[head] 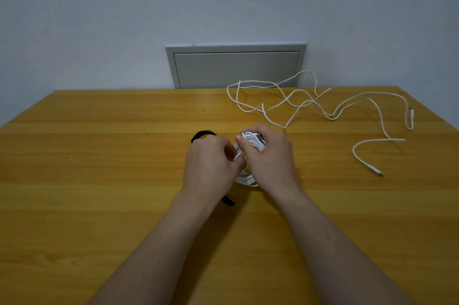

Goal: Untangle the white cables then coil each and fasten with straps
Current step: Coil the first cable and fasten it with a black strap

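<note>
The step in hand looks like fastening the first coil. One white cable is already wound into a tight coiled cable [244, 178], held just above the middle of the table [99, 180] between both hands. The right hand [268, 155] has its grip wrapped over the top of the coil, fingers curled round the bundle, with a dark band showing under them. The left hand [211, 165] has its grip clenched at the coil's left edge, thumb and fingers pinching the strands there. A black strap [202, 134] loops out past the left knuckles, and a black tail [229, 201] pokes out below the left wrist (whether these are one strap or two is hidden by the hand). The loose cable [298, 103] sprawls in open loops across the far right of the table, well apart from the hands, its plug [377, 172] lying nearest the right edge; it seems separated from the first but not yet coiled. The next move probably calls for the right grip to keep the turns pinned together while the left draws the strap snug round the bundle and presses it closed. Any slackening could let the springy turns fan out.
</note>
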`<state>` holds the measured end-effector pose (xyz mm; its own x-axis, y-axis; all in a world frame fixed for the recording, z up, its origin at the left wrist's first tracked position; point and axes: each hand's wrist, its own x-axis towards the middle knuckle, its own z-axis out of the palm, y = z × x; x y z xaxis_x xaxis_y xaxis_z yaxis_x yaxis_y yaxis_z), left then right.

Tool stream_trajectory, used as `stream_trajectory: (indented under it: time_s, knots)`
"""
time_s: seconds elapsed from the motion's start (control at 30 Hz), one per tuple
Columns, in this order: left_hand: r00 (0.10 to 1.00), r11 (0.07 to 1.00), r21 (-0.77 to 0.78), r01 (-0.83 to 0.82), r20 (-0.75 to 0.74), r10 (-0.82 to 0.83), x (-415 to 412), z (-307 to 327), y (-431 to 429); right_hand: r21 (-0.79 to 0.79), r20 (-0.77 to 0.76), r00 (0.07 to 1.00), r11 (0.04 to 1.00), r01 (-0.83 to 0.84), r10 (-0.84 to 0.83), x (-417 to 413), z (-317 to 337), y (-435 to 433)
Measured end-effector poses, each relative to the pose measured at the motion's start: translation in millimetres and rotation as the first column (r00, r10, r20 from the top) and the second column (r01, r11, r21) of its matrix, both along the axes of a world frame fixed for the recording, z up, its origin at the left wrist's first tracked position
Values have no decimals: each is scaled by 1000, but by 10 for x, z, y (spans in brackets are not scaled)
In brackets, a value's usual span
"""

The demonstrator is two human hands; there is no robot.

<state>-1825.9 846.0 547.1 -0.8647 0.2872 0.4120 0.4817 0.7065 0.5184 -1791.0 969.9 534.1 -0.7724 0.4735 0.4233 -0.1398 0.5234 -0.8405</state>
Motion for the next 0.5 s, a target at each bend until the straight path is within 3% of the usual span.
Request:
stream_trajectory:
  time_s: [0.3,0.43,0.5]
  knots:
    - [923,954,279,111,326,-203,-102,-44,-76,55,-57,998,998,17,-14,13,8,41]
    - [905,932,319,172,323,-277,-129,-34,-113,-28,-63,998,999,22,-24,12,33,75]
    - [924,939,301,164,286,-253,-121,-66,-115,-160,-20,1000,987,-1,-2,4,47,80]
